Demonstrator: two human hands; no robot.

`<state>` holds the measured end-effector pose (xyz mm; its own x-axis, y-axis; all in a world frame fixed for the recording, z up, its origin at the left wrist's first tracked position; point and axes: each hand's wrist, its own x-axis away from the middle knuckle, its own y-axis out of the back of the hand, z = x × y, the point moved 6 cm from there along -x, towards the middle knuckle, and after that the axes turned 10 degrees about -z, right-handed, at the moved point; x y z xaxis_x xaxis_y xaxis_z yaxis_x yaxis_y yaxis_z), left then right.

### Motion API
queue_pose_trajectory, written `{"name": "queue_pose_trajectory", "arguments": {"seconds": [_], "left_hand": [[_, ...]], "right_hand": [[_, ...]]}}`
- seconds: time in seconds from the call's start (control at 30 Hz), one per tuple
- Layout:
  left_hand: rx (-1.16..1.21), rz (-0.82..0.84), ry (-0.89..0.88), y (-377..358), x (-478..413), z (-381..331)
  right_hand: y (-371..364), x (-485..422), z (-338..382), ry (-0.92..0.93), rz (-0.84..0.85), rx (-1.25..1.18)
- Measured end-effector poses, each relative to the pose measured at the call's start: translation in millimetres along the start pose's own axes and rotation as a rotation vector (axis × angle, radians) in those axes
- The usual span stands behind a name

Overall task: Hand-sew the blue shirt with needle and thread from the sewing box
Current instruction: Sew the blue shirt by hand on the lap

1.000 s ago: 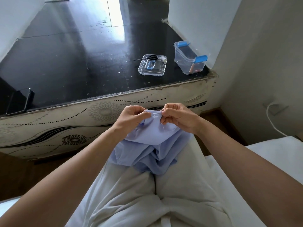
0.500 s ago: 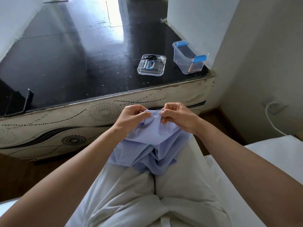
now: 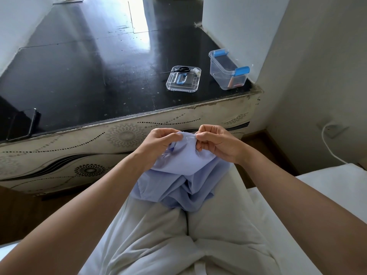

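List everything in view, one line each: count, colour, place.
blue shirt: one, light blue, bunched on the lap, top edge lifted
sewing box: one, clear with blue latches, open, table's near right corner
lid: one, clear with blue handle, left of the box
scissors: one pair, black, across the lid's far edge
thread spool: one, white, lid's far right corner
phone: one, black, table's near left edge
table: one, black top, patterned cream side
cable: one, white, by the right wall
needle: too small to make out
trousers: one pair, pale
left hand: fingers pinch the shirt's top edge
right hand: fingers pinch the same edge
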<state>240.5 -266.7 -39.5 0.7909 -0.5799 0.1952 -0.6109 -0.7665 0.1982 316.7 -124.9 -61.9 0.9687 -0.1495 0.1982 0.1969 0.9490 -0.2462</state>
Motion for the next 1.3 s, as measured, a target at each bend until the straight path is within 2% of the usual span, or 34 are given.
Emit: {"name": "queue_pose_trajectory", "arguments": {"seconds": [0.37,0.57,0.9,1.0,1.1,1.2,1.3], "left_hand": [[0.128,0.192,0.093,-7,6,4],[0.157,0.210,0.157,-9,2,11],[0.168,0.157,0.130,-6,-2,8],[0.156,0.159,0.147,-9,-1,9],[0.142,0.076,0.175,-6,-2,10],[0.139,-0.006,0.193,-5,-3,11],[0.090,-0.047,0.224,-7,-6,14]], "right_hand": [[1,1,-7,-0.042,0.043,-0.016],[-2,-1,-10,-0.054,0.025,0.031],[5,-2,-9,-0.017,-0.047,0.021],[0,-3,-7,0.023,-0.037,0.066],[7,-2,-3,0.091,-0.147,0.181],[11,0,9,0.251,-0.317,0.313],[3,2,26,0.434,-0.325,0.383]]}}
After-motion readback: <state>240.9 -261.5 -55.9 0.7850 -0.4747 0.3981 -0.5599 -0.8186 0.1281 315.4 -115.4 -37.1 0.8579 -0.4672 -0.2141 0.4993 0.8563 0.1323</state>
